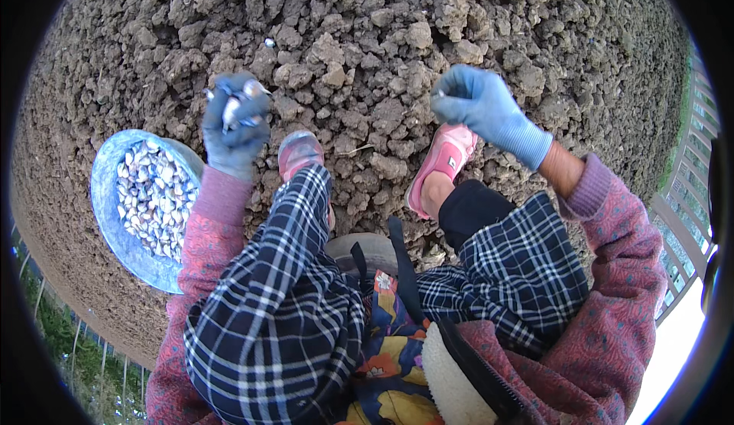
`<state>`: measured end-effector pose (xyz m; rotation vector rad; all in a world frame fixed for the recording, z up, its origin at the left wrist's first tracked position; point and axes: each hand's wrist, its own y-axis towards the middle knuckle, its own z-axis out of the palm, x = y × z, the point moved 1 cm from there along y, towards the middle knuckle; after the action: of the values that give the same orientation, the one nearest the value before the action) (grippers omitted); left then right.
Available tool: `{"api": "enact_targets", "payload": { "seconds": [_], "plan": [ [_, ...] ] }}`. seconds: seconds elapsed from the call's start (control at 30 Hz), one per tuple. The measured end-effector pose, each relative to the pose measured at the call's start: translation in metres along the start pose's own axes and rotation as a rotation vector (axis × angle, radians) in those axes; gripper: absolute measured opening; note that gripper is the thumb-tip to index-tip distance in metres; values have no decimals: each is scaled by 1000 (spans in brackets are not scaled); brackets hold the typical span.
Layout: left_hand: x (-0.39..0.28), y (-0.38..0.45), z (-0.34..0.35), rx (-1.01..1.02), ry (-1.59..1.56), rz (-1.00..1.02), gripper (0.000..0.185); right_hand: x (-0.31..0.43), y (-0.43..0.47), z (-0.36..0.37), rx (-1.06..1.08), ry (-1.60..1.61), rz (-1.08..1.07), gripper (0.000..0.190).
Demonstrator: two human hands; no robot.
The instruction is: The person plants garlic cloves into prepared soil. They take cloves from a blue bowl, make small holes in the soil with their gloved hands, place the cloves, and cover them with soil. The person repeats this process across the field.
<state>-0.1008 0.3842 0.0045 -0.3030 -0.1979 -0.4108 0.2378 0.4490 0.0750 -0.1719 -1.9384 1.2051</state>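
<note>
My left hand (237,121), in a blue-grey glove, is palm up above the cloddy soil with several small whitish bulbs or cloves (232,110) in its curled fingers. To its lower left a blue basin (109,218) holds many similar pale cloves (157,195). My right hand (467,101), in a light blue knit glove, is over the soil above the pink shoe on the right. Its thumb and forefinger are pinched together around a tiny pale thing, too small to name. One small whitish thing (269,41) lies on the soil ahead.
Rough clods of brown soil (373,75) spread all around. Two pink shoes (444,164) stand on it below the hands. A rounded grey seat or pad (367,253) is between the legs. A railing (685,195) runs along the right edge, with posts and greenery at lower left.
</note>
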Motion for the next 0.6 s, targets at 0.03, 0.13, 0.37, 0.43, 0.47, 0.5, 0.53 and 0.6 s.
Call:
{"api": "enact_targets", "payload": {
  "seconds": [0.03,0.13,0.37,0.43,0.47,0.5,0.53,0.6],
  "plan": [
    [-2,0,11,31,-38,18,6,7,-4,-2,-10,-24,-71,18],
    [2,-7,42,-42,39,99,5,11,-19,-6,-22,-102,-292,18],
    [-1,-75,190,-38,384,168,12,67,-107,-32,-101,-113,-655,29],
    [8,-86,199,128,428,167,12,64,-143,-22,-45,35,-611,29],
    [1,-90,216,171,492,104,12,62,-151,-23,-89,-33,-643,28],
    [8,-96,236,112,529,167,13,61,-154,-20,-120,-96,-672,27],
    [23,-119,276,158,595,146,13,71,-160,-8,-125,-104,-738,25],
    [44,-140,307,209,700,134,15,74,-157,7,-199,-223,-832,24]
  ]
}}
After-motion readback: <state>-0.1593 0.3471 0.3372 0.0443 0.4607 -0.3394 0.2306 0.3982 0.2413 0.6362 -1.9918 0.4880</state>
